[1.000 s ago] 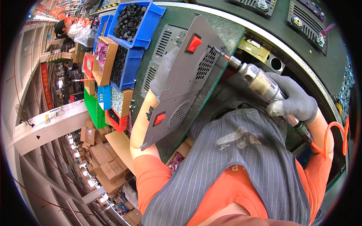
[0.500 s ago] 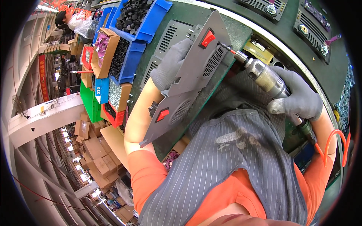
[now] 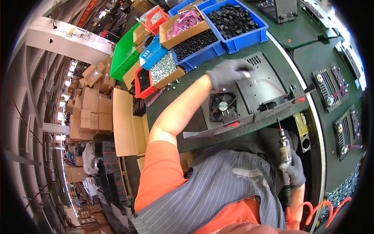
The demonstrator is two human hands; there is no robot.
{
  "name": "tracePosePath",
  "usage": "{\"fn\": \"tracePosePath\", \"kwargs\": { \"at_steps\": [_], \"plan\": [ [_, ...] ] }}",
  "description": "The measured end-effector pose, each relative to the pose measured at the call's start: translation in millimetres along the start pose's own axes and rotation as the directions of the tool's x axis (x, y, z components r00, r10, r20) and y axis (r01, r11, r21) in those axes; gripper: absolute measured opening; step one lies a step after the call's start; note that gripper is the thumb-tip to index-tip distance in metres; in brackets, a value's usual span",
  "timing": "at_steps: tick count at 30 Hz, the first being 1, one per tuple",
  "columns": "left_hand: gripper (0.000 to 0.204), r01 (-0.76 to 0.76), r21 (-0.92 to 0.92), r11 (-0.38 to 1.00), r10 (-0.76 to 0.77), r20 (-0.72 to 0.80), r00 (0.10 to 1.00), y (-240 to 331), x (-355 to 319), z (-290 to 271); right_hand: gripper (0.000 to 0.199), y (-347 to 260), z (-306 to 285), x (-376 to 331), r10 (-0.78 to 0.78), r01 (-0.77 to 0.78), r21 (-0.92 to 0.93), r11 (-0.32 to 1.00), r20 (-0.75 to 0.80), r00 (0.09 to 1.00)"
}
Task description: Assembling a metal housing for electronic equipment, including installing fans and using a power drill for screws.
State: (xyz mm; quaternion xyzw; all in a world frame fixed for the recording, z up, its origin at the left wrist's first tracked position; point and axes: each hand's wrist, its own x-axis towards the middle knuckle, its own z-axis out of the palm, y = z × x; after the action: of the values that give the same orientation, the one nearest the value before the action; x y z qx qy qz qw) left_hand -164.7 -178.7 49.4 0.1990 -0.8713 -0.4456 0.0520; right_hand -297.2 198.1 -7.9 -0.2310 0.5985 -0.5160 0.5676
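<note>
My right hand [image 3: 295, 171], in a grey glove, grips an air screwdriver [image 3: 285, 152] whose bit points away from me, close to the bench's near edge. My gloved left hand [image 3: 230, 73] hovers over the bench. Its fingers are smeared by motion, with a pale spot at their tips that I cannot make out. Below it lie two grey metal housings side by side. The left housing [image 3: 202, 117] carries a black fan [image 3: 223, 105] and a red switch [image 3: 232, 124]. The right housing [image 3: 269, 74] has vent slots, a thin red wire and another red switch [image 3: 299, 100].
Blue bins of black caps [image 3: 233, 23] and black screws [image 3: 194, 43] stand at the back. Beside them are a carton of silver screws [image 3: 163, 68], a red bin [image 3: 145, 84] and a green bin [image 3: 122, 54]. Other slotted units [image 3: 325, 84] lie to the right. An orange coiled hose [image 3: 319, 208] trails from the tool.
The housings, held tilted up by my left hand, now lie down on the bench. My left hand has let go of them. The screwdriver has come away from the front panel; the view has turned.
</note>
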Motion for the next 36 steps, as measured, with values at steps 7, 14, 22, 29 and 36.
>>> {"fn": "tracePosePath", "kwargs": {
  "at_steps": [7, 14, 22, 29, 36],
  "plan": [
    [0.043, 0.485, 0.653, 0.582, -0.144, -0.504, 0.852, -50.9, -19.4, -130.6, 0.076, 7.6, 10.6, 10.9, -0.03, 0.029, 0.106, 0.994, 0.009, 1.0],
    [0.053, 0.589, 0.563, 0.58, -0.498, -0.327, 0.803, -79.1, 3.7, -149.3, 0.077, 13.2, 13.5, 13.5, -0.024, 0.025, 0.12, 0.992, -0.015, 1.0],
    [0.043, 0.597, 0.505, 0.623, -0.546, -0.266, 0.794, -75.1, 8.0, -154.2, 0.078, 17.6, 20.9, 12.1, -0.048, 0.052, 0.132, 0.99, -0.036, 0.998],
    [0.032, 0.644, 0.433, 0.63, -0.628, -0.203, 0.751, -89.8, 18.6, -154.5, 0.074, 19.5, 23.2, 9.8, -0.062, 0.066, 0.058, 0.996, -0.071, 0.996],
    [0.021, 0.506, -0.388, 0.77, -0.637, -0.475, 0.607, -115.5, 4.3, -162.8, 0.07, 23.3, 23.8, 12.6, -0.061, 0.065, 0.047, 0.997, -0.065, 0.996]
  ]
}}
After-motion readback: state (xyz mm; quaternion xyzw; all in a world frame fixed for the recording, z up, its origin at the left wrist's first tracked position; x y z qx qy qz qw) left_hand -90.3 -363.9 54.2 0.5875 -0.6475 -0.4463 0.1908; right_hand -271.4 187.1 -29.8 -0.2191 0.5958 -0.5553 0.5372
